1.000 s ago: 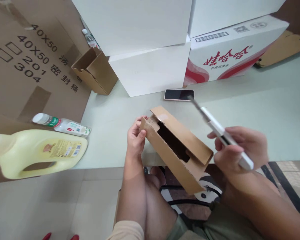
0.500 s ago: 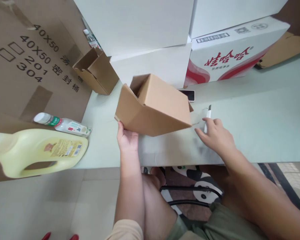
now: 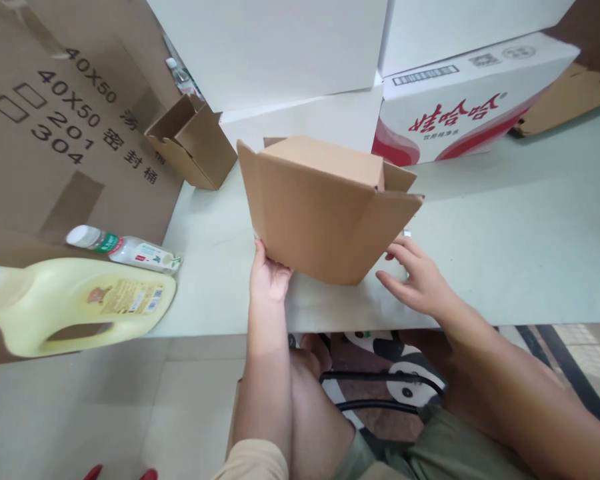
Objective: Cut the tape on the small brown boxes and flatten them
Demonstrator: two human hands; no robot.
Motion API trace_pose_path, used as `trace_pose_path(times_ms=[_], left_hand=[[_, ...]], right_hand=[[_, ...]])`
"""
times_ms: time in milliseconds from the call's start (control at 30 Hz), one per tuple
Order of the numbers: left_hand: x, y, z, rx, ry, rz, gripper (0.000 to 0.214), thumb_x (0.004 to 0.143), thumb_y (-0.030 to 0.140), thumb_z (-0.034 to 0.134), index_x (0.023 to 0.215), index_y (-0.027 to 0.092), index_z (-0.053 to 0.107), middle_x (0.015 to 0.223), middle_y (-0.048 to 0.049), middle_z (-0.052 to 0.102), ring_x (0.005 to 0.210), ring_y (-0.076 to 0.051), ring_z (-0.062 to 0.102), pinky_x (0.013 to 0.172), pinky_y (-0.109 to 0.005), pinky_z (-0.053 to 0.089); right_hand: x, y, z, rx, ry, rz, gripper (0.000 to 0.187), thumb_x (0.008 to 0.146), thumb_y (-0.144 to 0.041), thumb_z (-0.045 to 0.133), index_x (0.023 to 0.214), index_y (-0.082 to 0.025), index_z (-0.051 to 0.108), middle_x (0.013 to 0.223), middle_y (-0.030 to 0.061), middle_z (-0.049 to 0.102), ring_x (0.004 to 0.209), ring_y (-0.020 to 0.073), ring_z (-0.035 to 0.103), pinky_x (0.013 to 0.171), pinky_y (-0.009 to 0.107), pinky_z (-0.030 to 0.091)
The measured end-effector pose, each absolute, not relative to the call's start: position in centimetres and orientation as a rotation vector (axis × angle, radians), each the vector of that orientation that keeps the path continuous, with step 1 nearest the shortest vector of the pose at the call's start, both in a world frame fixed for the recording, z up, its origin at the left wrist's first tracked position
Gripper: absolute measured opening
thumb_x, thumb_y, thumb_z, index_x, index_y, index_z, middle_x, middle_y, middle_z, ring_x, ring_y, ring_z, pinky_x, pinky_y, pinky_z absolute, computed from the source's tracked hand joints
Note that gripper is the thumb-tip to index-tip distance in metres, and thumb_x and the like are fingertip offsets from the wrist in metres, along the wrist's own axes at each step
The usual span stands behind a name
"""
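Note:
A small brown cardboard box (image 3: 315,213) with raised end flaps is held tilted above the table. My left hand (image 3: 270,277) is closed on its lower left edge, the thumb outside and the fingers underneath. To the right of the box, my right hand (image 3: 415,277) is open, thumb and fingers apart, close to the box's lower right side. Behind those fingers a small white piece of a utility knife (image 3: 407,233) shows; most of it is hidden by the hand and box.
A second small open carton (image 3: 200,147) stands at the back left. White boxes (image 3: 300,120) and a red-and-white printed box (image 3: 450,120) line the back of the pale table (image 3: 530,253). A yellow jug (image 3: 130,300) and a plastic bottle (image 3: 130,250) lie left, beside a large carton (image 3: 40,180).
My left hand has turned the box and shifted it slightly right, so its right-end flaps now show. The box now covers the phone. My right hand has moved slightly left and covers most of the knife.

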State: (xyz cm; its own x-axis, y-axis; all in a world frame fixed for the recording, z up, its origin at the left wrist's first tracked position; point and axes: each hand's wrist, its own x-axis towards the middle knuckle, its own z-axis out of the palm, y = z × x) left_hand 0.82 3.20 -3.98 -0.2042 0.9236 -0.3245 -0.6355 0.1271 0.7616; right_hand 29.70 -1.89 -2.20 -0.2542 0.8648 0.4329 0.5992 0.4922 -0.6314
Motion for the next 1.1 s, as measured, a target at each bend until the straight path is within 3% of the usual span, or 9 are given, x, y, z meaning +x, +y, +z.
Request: trace_pose_path(times_ms=[167, 300, 400, 533, 667, 867, 1100], left_hand=[[2.0, 2.7, -4.4, 0.456, 1.201, 1.453, 0.061, 0.079, 0.072, 0.069, 0.115, 0.023, 0.066, 0.121, -0.0114, 0.071, 0.11, -0.026, 0.068, 0.082, -0.038, 0.06], [2.8, 2.3, -3.3, 0.589, 1.232, 1.656, 0.049, 0.075, 0.056, 0.081, 0.108, 0.02, 0.071, 0.122, -0.0103, 0.074, 0.118, -0.024, 0.067, 0.099, -0.036, 0.055], [3.0, 2.2, -2.7, 0.642, 1.239, 1.627, 0.043, 0.075, 0.049, 0.082, 0.104, 0.019, 0.072, 0.118, -0.0109, 0.075, 0.118, -0.026, 0.068, 0.102, -0.038, 0.053], [3.0, 2.2, -2.7, 0.729, 1.261, 1.6, 0.045, 0.076, 0.054, 0.08, 0.105, 0.02, 0.071, 0.122, -0.0105, 0.074, 0.123, -0.027, 0.066, 0.106, -0.039, 0.051], [3.0, 2.2, -2.9, 0.78, 1.273, 1.584, 0.053, 0.071, 0.063, 0.081, 0.103, 0.022, 0.07, 0.12, -0.0101, 0.074, 0.126, -0.028, 0.065, 0.108, -0.04, 0.049], [2.9, 2.0, -2.7, 0.837, 1.204, 1.544, 0.064, 0.07, 0.07, 0.079, 0.111, 0.022, 0.067, 0.124, -0.012, 0.072, 0.132, -0.03, 0.061, 0.111, -0.041, 0.047], [2.6, 2.0, -3.3, 0.894, 1.18, 1.537, 0.066, 0.072, 0.07, 0.077, 0.117, 0.024, 0.064, 0.132, -0.0126, 0.069, 0.136, -0.03, 0.058, 0.112, -0.04, 0.047]], right_hand=[[29.3, -2.3, -2.6, -1.062, -2.002, 0.637, 0.06, 0.091, -0.029, 0.061, 0.148, -0.024, 0.041, 0.136, 0.0157, 0.056, 0.073, 0.0126, 0.059, 0.068, 0.034, 0.056], [29.3, -2.2, -2.8, -1.031, -1.95, 0.741, 0.065, 0.092, -0.04, 0.063, 0.149, -0.022, 0.038, 0.114, 0.0101, 0.064, 0.068, 0.0125, 0.058, 0.059, 0.029, 0.051], [29.3, -2.2, -2.8, -1.055, -1.905, 0.825, 0.066, 0.09, -0.044, 0.065, 0.146, -0.02, 0.04, 0.091, 0.0029, 0.063, 0.064, 0.0136, 0.058, 0.055, 0.028, 0.049], [29.1, -2.3, -3.0, -1.156, -1.81, 0.942, 0.069, 0.082, -0.054, 0.073, 0.134, -0.018, 0.046, 0.077, -0.0005, 0.06, 0.056, 0.0144, 0.055, 0.047, 0.027, 0.047], [28.9, -2.4, -3.5, -1.225, -1.714, 0.973, 0.07, 0.076, -0.06, 0.077, 0.125, -0.019, 0.05, 0.078, 0.0012, 0.064, 0.055, 0.0159, 0.056, 0.045, 0.028, 0.046], [28.6, -2.7, -3.7, -1.27, -1.71, 0.927, 0.066, 0.067, -0.066, 0.08, 0.108, -0.019, 0.057, 0.085, 0.0076, 0.072, 0.07, 0.0259, 0.07, 0.057, 0.036, 0.055], [28.1, -2.7, -3.0, -1.387, -1.712, 0.842, 0.052, 0.073, -0.059, 0.074, 0.102, -0.019, 0.059, 0.094, 0.0131, 0.075, 0.084, 0.0322, 0.073, 0.064, 0.04, 0.057]])
